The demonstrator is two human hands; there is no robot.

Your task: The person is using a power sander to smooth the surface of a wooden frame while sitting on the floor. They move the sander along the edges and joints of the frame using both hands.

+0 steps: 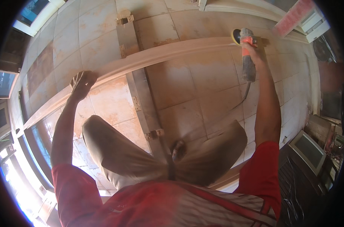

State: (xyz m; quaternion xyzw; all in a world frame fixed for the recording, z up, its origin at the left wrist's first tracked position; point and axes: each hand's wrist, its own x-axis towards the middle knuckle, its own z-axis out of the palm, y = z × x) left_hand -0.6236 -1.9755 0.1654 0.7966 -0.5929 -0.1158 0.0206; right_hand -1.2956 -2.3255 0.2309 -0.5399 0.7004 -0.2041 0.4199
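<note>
A long pale wooden board (168,52) curves across the view in front of me. My left hand (83,82) is closed over its left part, with the fingers curled at the far edge; the fingertips are partly hidden. Near the board's right end, my right hand (256,55) grips an angle grinder (248,68) with a grey and orange body. Its round yellow-edged disc (236,37) is at the board's end; I cannot tell whether it touches. A power cord (247,92) trails from the tool's near end.
A crosswise timber (143,98) with notched blocks lies under the board, between my knees. Dusty tiles (179,90) cover the floor. A framed panel (308,151) and loose wires (291,189) lie at the right. A blurred red-and-white bar (294,18) stands at the far right.
</note>
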